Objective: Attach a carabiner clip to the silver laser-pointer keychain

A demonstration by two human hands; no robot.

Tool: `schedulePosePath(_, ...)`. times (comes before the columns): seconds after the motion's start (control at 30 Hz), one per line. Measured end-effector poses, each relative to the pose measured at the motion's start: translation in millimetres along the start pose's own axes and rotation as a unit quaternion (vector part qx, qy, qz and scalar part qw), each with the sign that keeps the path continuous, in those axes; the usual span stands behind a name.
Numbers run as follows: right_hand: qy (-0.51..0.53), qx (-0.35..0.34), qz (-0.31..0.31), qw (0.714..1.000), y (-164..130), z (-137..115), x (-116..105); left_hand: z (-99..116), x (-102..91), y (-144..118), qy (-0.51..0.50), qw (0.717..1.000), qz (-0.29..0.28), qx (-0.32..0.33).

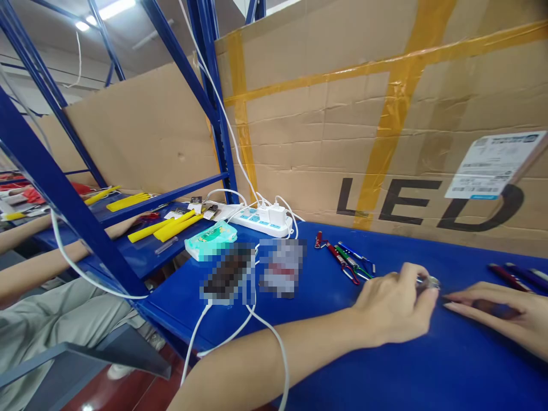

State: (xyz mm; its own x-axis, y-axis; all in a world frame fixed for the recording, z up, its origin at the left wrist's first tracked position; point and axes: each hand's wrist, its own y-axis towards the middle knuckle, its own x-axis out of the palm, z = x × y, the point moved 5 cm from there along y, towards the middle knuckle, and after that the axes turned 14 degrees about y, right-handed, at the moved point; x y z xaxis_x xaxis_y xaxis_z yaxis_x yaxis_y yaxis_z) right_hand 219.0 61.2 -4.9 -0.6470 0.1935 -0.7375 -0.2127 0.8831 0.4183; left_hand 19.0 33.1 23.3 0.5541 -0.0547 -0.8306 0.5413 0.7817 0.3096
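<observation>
My left hand (396,308) rests on the blue table (342,365) with its fingers closed around a small silver-tipped item (429,282), partly hidden in the grip. My right hand (499,311) lies just to its right, fingertips pointing at that item and covering a dark blue object (492,309). A bunch of small coloured flashlights with carabiner clips (345,260) lies just beyond my left hand. More pen-like flashlights (518,275) lie at the far right.
A white power strip (263,221) with chargers and white cables sits by a large cardboard box (385,131) marked LED. A green wipes pack (211,240) and two blurred devices lie mid-table. Another person's arms (38,251) and yellow sleeves (171,227) are at the left.
</observation>
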Motion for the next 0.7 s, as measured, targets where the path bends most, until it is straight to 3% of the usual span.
schedulePosePath(0.07,0.022,0.005,-0.066,0.998,0.0,-2.5,2.1,0.7,-1.1,-1.5,-0.001,1.000,0.005,0.002)
schedulePosePath(0.33,0.064,-0.024,-0.077,0.995,-5.6,-32.3,1.8,7.3,3.3,-2.3,0.017,0.998,0.019,0.055)
schedulePosePath(0.43,0.092,-0.042,-0.046,0.994,-6.8,-46.7,-4.2,9.7,4.5,-1.1,0.021,0.996,0.037,0.078)
schedulePosePath(0.6,0.220,-0.040,0.075,0.972,-11.0,-59.9,-22.1,14.6,7.0,-0.7,0.006,0.994,0.046,0.104)
schedulePosePath(0.7,0.280,-0.034,0.089,0.955,-14.4,-65.0,-24.3,17.3,8.8,-1.1,0.006,0.992,0.045,0.115)
